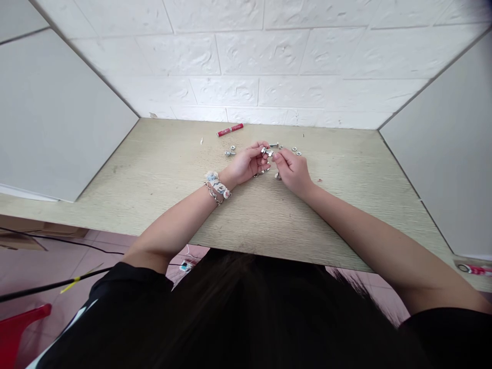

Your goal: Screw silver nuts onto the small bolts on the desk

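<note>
My left hand (248, 164), with a scrunchie and a chain bracelet at the wrist, pinches a silvery bolt (267, 151) between thumb and forefinger, its other fingers curled loosely. Close on the right, my right hand (292, 169) has its thumb and bent forefinger pressed together at the bolt's right end. Behind the hands lie another bolt (273, 146) and several nuts (294, 149). More metal pieces (277, 176) show partly under the right hand and beside the left fingertips. Left of my hands are a bolt (229, 153) and a nut (232, 147).
A red tube (229, 130) lies near the back of the wooden table (165, 169), by a small white scrap (202, 141). A white brick-pattern wall (238, 56) stands behind. Grey-white panels bound both sides. Another red object (476, 269) lies at the far right edge.
</note>
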